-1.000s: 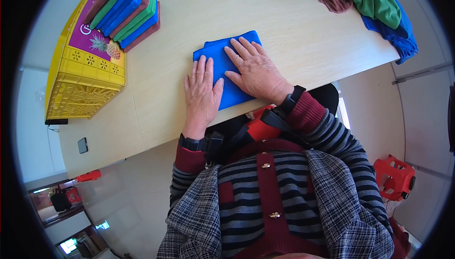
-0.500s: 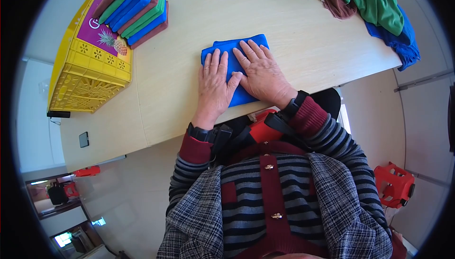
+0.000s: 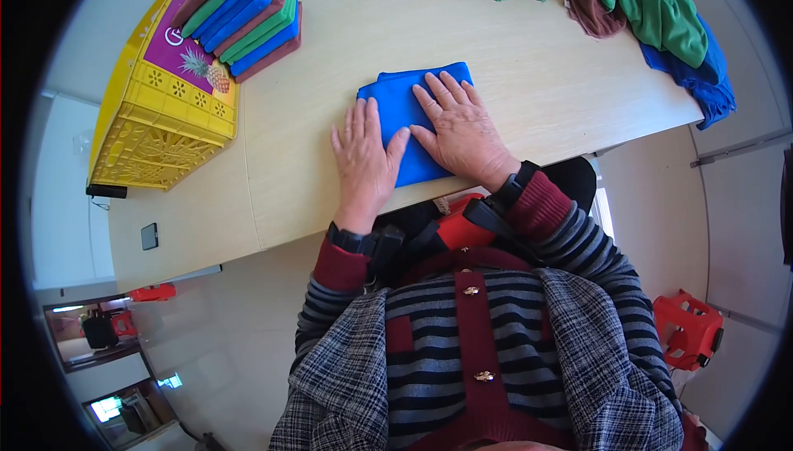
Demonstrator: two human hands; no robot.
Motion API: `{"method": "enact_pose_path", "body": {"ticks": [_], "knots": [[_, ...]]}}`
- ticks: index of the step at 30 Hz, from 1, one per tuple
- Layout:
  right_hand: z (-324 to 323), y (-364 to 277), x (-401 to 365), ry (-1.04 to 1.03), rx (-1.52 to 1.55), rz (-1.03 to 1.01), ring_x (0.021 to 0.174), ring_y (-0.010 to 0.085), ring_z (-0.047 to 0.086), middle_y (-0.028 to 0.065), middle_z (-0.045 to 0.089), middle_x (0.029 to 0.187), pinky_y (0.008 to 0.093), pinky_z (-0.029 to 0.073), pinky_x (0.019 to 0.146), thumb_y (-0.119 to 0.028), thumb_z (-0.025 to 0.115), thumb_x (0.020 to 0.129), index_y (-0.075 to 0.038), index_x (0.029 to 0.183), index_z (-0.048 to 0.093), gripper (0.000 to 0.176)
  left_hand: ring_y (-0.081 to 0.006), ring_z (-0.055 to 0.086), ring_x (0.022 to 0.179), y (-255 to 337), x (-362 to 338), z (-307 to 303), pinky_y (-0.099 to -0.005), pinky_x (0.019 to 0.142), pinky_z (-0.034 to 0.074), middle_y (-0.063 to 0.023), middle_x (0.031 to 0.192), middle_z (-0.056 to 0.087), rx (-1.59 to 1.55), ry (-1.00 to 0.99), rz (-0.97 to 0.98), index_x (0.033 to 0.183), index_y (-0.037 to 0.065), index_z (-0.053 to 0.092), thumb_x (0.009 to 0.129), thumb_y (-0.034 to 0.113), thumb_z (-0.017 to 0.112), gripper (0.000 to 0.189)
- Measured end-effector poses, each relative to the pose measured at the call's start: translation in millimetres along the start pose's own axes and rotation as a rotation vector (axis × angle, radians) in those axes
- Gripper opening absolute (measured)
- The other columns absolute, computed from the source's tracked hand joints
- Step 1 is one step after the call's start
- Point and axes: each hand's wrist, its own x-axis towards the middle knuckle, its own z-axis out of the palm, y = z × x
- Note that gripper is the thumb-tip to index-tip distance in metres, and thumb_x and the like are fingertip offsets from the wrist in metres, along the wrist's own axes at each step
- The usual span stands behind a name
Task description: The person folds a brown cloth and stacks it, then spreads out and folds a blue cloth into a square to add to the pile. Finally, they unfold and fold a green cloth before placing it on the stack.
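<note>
A folded blue cloth (image 3: pixel 409 108) lies flat near the table's front edge. My left hand (image 3: pixel 363 149) is open at the cloth's left edge, its fingers stretched forward, partly over the cloth and partly beside it. Palm down, my right hand (image 3: pixel 462 129) rests open on the right part of the cloth. The thumbs point toward each other with a small gap between them. Parts of the cloth are hidden under both hands.
At the left, folded blue, green and brown cloths (image 3: pixel 248 17) stand stacked beside a yellow crate (image 3: pixel 165 133). Loose cloths (image 3: pixel 661 13) lie heaped at the far right, hanging over the table edge. A small dark flat object (image 3: pixel 149 236) lies on the table (image 3: pixel 314 38). A red stool (image 3: pixel 687 331) stands at the right.
My left hand has slid left toward the cloth's edge, and the thumbs have come apart. My right hand stays on the cloth. The whole view has shifted slightly.
</note>
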Motion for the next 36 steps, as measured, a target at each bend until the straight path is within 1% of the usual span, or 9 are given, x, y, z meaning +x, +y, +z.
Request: {"method": "enact_pose_path", "body": {"ticks": [1, 4, 12, 17, 21, 24, 29, 31, 36], "knots": [[-0.5, 0.8, 0.3, 0.002, -0.003, 0.005, 0.152, 0.0358, 0.030, 0.0183, 0.040, 0.160, 0.0492, 0.019, 0.125, -0.049, 0.046, 0.104, -0.007, 0.153, 0.046, 0.064, -0.0376, 0.029, 0.151, 6.5, -6.7, -4.7, -0.0581, 0.122, 0.019, -0.0207, 0.162, 0.033, -0.002, -0.001, 0.006, 0.156, 0.003, 0.035, 0.100, 0.057, 0.051, 0.079], [0.4, 0.9, 0.2, -0.009, 0.014, 0.006, 0.152, 0.0359, 0.029, 0.0184, 0.039, 0.160, 0.0493, 0.018, 0.126, -0.049, 0.046, 0.104, -0.007, 0.153, 0.046, 0.065, -0.0355, 0.029, 0.152, 24.8, -34.5, -17.6, -0.0608, 0.122, 0.018, -0.0176, 0.161, 0.036, -0.052, -0.026, 0.285, 0.155, 0.005, 0.038, 0.094, 0.045, 0.066, 0.078], [-8.9, -0.9, -2.4, -0.038, -0.014, -0.019, 0.149, 0.0372, 0.035, 0.0220, 0.044, 0.156, 0.0499, 0.022, 0.124, -0.047, 0.050, 0.103, -0.004, 0.151, 0.046, 0.065, -0.0332, 0.032, 0.151, 6.9, -37.5, -31.2, -0.0625, 0.122, 0.017, -0.0118, 0.160, 0.040, 0.136, -0.080, 0.348, 0.153, 0.012, 0.043, 0.087, 0.024, 0.077, 0.075], [-41.2, -20.3, -23.9, -0.093, -0.122, -0.011, 0.141, 0.0380, 0.045, 0.0244, 0.051, 0.148, 0.0501, 0.030, 0.120, -0.045, 0.054, 0.101, -0.002, 0.147, 0.049, 0.063, -0.0337, 0.033, 0.150, -32.9, -21.3, -39.9, -0.0623, 0.122, 0.018, -0.0129, 0.159, 0.041, 0.308, -0.036, 0.236, 0.153, 0.013, 0.045, 0.092, 0.026, 0.072, 0.068], [-75.6, -38.1, -30.4, -0.301, -0.157, -0.034, 0.132, 0.0382, 0.051, 0.0249, 0.056, 0.140, 0.0502, 0.036, 0.114, -0.043, 0.059, 0.100, -0.001, 0.143, 0.052, 0.061, -0.0342, 0.033, 0.150, -53.7, -11.8, -44.3, -0.0613, 0.122, 0.019, -0.0142, 0.159, 0.042, 0.417, -0.020, 0.047, 0.153, 0.011, 0.044, 0.098, 0.028, 0.065, 0.061], [-99.6, -44.2, -20.8, -0.616, -0.010, 0.049, 0.125, 0.0370, 0.054, 0.0216, 0.059, 0.135, 0.0501, 0.039, 0.109, -0.041, 0.062, 0.098, -0.001, 0.141, 0.054, 0.059, -0.0352, 0.033, 0.150, -36.8, -20.7, -37.1, -0.0602, 0.122, 0.019, -0.0156, 0.159, 0.040, 0.072, -0.002, 0.061, 0.153, 0.008, 0.043, 0.102, 0.033, 0.057, 0.059], [-95.6, -53.6, 5.2, -0.578, 0.236, 0.098, 0.133, 0.0379, 0.050, 0.0213, 0.056, 0.141, 0.0498, 0.036, 0.114, -0.040, 0.062, 0.098, 0.000, 0.142, 0.053, 0.060, -0.0352, 0.028, 0.153, -11.1, -38.0, -5.7, -0.0599, 0.123, 0.017, -0.0158, 0.163, 0.034, -0.095, 0.033, 0.110, 0.155, 0.005, 0.039, 0.103, 0.038, 0.053, 0.062], [-38.2, -50.7, 1.2, 0.039, 0.229, -0.261, 0.144, 0.0363, 0.042, 0.0206, 0.050, 0.150, 0.0484, 0.030, 0.120, -0.046, 0.057, 0.100, 0.000, 0.146, 0.050, 0.065, -0.0351, 0.024, 0.154, -12.2, -37.8, 5.9, -0.0600, 0.123, 0.015, -0.0153, 0.165, 0.030, -0.022, 0.021, 0.093, 0.156, 0.004, 0.036, 0.105, 0.040, 0.049, 0.064], [6.4, -44.9, 7.4, -0.052, 0.258, -0.255, 0.151, 0.0340, 0.033, 0.0205, 0.042, 0.158, 0.0471, 0.023, 0.124, -0.052, 0.049, 0.103, -0.001, 0.150, 0.045, 0.070, -0.0348, 0.017, 0.156, -13.1, -36.6, 3.6, -0.0600, 0.123, 0.012, -0.0152, 0.167, 0.024, 0.023, -0.008, 0.094, 0.158, 0.002, 0.031, 0.106, 0.038, 0.046, 0.065]]}}
